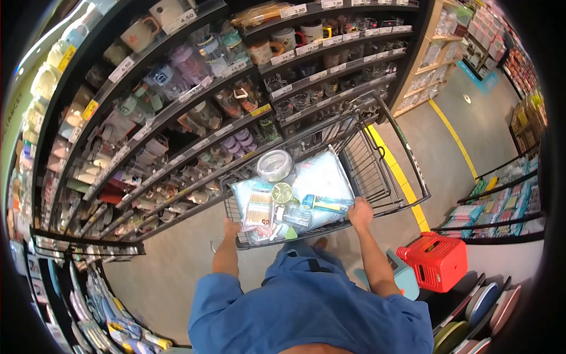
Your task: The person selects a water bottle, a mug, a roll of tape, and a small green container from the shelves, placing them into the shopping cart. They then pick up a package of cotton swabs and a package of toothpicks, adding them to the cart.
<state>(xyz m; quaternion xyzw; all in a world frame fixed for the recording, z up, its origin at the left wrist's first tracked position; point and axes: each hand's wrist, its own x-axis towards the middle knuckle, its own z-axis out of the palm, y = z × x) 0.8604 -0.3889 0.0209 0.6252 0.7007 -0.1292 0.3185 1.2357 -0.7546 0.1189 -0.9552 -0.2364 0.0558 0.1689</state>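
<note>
A black wire shopping cart (386,203) stands before me, held at its near side. My left hand (233,226) is closed around the near left corner of the cart, its fingers partly hidden. My right hand (360,213) is wrapped over the near rim farther right. Between my hands, the cart carries a pale blue plastic-wrapped pillow-like pack (321,174) and a stack of clear round containers (275,165). Also inside are a round green-faced item (282,192), a blue and yellow package (325,204), a clear box (296,217) and a pack of thin beige sticks (259,207).
Tall shelves of mugs, bottles and glasses (188,65) with price tags (178,22) line the far side. A red plastic stool (439,261) and a teal one (404,276) stand at right by racked plates (483,304). A yellow floor line (401,180) runs past the cart.
</note>
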